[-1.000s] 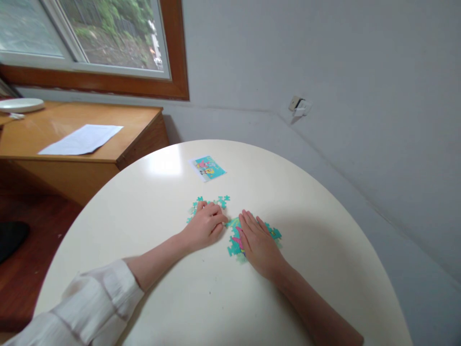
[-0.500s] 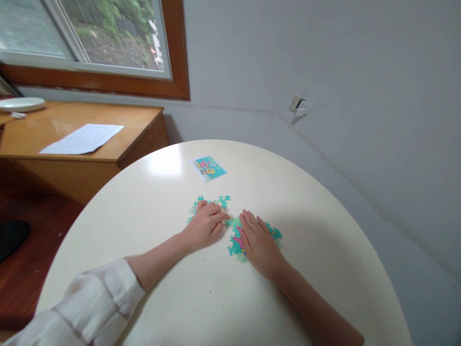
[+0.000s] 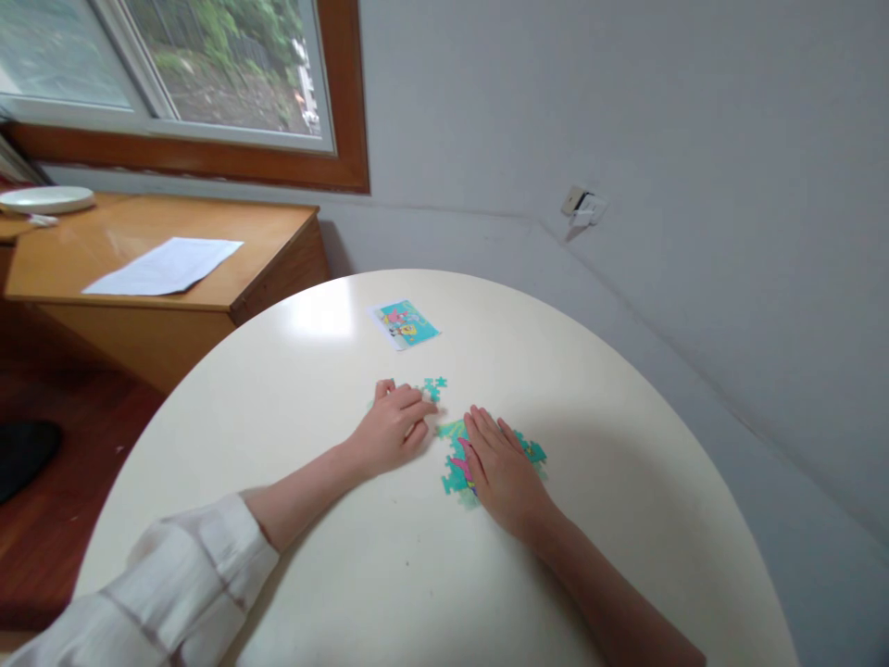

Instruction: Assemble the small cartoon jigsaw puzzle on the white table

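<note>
My right hand (image 3: 506, 474) lies flat on a partly joined jigsaw puzzle (image 3: 455, 482), fingers stretched out, palm down. Teal pieces with a bit of pink show on both sides of it; the rest is under the hand. Just left of the puzzle, my left hand (image 3: 394, 428) is over several loose puzzle pieces (image 3: 434, 386). Its fingers are bent and apart, and no piece shows held in them. Some of the loose pieces are hidden beneath this hand.
A picture card (image 3: 406, 324) with cartoon figures on teal lies farther back on the round white table (image 3: 556, 371). At the left, a wooden desk (image 3: 270, 232) holds a white sheet of paper (image 3: 163, 266) and a white round dish (image 3: 47, 199). A wall socket (image 3: 583, 206) is beyond the table.
My left hand has shifted slightly forward over the loose pieces, away from the puzzle's left edge, hiding more of those pieces. My right hand stays flat on the puzzle.
</note>
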A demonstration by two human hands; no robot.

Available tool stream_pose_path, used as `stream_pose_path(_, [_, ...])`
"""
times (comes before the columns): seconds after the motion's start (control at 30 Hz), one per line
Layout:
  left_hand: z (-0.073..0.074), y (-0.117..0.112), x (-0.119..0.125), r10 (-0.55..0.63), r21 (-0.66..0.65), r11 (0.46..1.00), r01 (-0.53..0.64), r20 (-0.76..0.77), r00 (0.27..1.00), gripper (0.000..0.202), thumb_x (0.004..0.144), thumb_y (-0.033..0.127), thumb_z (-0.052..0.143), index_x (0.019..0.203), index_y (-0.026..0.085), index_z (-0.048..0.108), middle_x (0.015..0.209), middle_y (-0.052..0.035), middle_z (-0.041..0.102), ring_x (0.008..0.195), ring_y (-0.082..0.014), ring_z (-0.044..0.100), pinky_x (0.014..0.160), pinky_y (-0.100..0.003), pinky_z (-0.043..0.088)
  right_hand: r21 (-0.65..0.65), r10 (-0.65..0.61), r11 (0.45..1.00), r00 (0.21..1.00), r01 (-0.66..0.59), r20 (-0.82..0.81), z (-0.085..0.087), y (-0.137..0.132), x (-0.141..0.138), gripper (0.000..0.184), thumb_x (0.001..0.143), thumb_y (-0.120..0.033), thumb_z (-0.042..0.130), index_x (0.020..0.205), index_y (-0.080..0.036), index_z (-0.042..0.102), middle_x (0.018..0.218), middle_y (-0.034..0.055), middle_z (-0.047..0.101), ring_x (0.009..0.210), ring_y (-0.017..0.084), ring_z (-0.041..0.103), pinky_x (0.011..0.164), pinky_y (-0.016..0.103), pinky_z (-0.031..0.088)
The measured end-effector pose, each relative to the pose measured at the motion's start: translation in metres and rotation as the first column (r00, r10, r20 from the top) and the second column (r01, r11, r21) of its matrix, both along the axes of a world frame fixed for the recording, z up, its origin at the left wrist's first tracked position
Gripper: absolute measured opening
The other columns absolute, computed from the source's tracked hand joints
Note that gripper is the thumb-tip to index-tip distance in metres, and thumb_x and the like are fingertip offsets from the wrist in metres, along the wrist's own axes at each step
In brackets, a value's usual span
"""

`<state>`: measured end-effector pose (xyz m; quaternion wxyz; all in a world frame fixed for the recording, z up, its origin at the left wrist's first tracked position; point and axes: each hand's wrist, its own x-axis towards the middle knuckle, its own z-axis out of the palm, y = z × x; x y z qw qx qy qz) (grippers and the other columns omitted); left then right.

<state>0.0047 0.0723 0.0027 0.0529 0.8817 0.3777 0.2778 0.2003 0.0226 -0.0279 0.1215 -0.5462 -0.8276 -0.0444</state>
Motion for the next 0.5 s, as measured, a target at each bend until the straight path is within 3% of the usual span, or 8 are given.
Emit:
stream_pose_path(0.13, [0.002,0.013,-0.014,0.27,-0.061,0.963,-0.264,0.203,0.941,0.023,0.078,0.012,0.036,0.081,0.016,0.059,0.069,-0.0011,0.057,0.07,-0.0141,0.051,0.077,-0.034,0.028,-0.002,0.008,1.0,1.0,-0.008,0.005,-0.001,0.0,0.002,0.046,0.091,-0.024,0.022,0.127,-0.008,0.046,0.134,0.0127,0.045,0.126,0.021,0.038,0.104,0.04,0.031])
stream_pose_path(0.2, [0.001,0.018,-0.017,0.357,-0.119,0.934,-0.337,0.259,0.898,0.022,0.079,0.014,0.036,0.082,0.016,0.058,0.07,-0.0002,0.058,0.069,-0.0136,0.051,0.078,-0.034,0.029,0.0,0.013,1.0,1.0,-0.013,-0.005,-0.002,0.0,0.002,0.046,0.091,-0.024,0.023,0.128,-0.009,0.046,0.134,0.0125,0.045,0.126,0.02,0.038,0.104,0.04,0.031])
stream_pose_path(0.5, [0.003,0.027,-0.026,0.31,-0.194,0.941,-0.279,0.159,0.937,0.015,0.071,0.016,0.042,0.067,0.016,0.057,0.061,0.0023,0.056,0.063,-0.0124,0.05,0.078,-0.035,0.032,0.013,0.014,1.0,0.999,-0.013,-0.032,-0.003,0.001,0.002,0.045,0.09,-0.022,0.025,0.127,-0.009,0.046,0.133,0.0136,0.046,0.125,0.021,0.039,0.103,0.041,0.031])
